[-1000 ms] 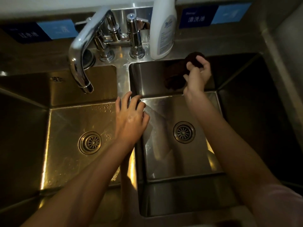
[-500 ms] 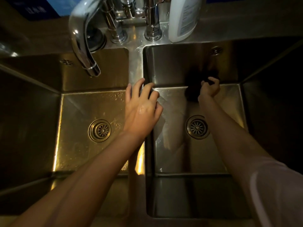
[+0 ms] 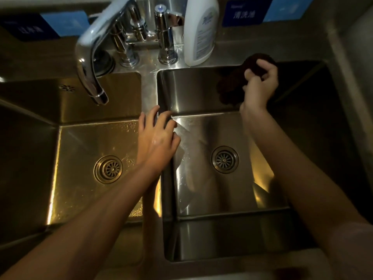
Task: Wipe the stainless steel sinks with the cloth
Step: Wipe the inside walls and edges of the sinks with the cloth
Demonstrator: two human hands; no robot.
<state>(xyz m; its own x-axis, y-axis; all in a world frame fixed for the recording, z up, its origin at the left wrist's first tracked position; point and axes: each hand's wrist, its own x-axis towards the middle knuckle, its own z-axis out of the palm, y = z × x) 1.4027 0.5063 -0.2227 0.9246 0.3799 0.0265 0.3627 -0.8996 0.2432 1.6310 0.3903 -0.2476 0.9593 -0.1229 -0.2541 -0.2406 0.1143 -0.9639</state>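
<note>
Two stainless steel sinks lie side by side: the left sink point(image 3: 80, 138) and the right sink point(image 3: 201, 93). My right hand point(image 3: 260, 85) grips a dark brown cloth point(image 3: 252, 61) bunched against the top of the right sink's back wall, at the rim. My left hand point(image 3: 157, 136) rests flat on the divider point(image 3: 149, 93) between the two sinks, fingers spread and holding nothing. Each sink has a round drain, the left drain point(image 3: 108, 169) and the right drain point(image 3: 224, 159).
A curved chrome faucet point(image 3: 90, 57) hangs over the left sink's back. Two chrome tap posts point(image 3: 166, 37) stand behind the divider. A white detergent bottle point(image 3: 200, 31) stands on the back ledge beside the cloth. Blue labels are on the wall behind.
My right hand has carried the cloth from the bottom of the back wall up to its top rim, further right. My left hand has stayed on the divider.
</note>
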